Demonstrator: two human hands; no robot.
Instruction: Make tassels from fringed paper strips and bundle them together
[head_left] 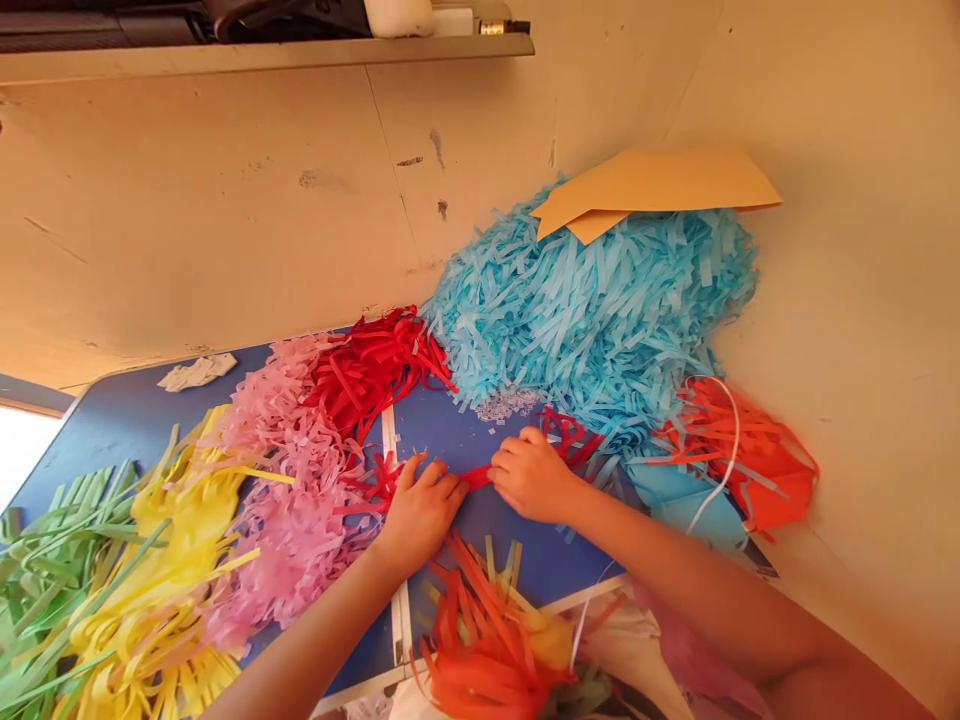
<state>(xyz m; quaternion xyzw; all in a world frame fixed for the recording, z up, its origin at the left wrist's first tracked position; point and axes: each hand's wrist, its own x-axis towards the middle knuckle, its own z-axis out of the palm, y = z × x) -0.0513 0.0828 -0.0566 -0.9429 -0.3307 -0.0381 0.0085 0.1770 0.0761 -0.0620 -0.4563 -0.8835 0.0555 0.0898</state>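
Note:
Between my two hands a strip of red fringed tissue paper (475,478) stretches low over the blue table (517,560). My left hand (424,510) is closed on its left end, beside the pink fringe. The other end is in the closed fingers of my right hand (534,478), and loose red fringe (574,440) sticks out past it. A bunch of orange fringed paper (480,640) lies at the near edge below my hands. Behind them stands a big mound of light blue fringed paper (570,310).
Red (382,365), pink (300,510), yellow (180,510) and green fringe (60,560) spread over the left side. Orange card (660,182) lies on the blue mound. More orange fringe (772,460) and a white cord (731,455) are at right. A shelf (262,58) juts from the wall above.

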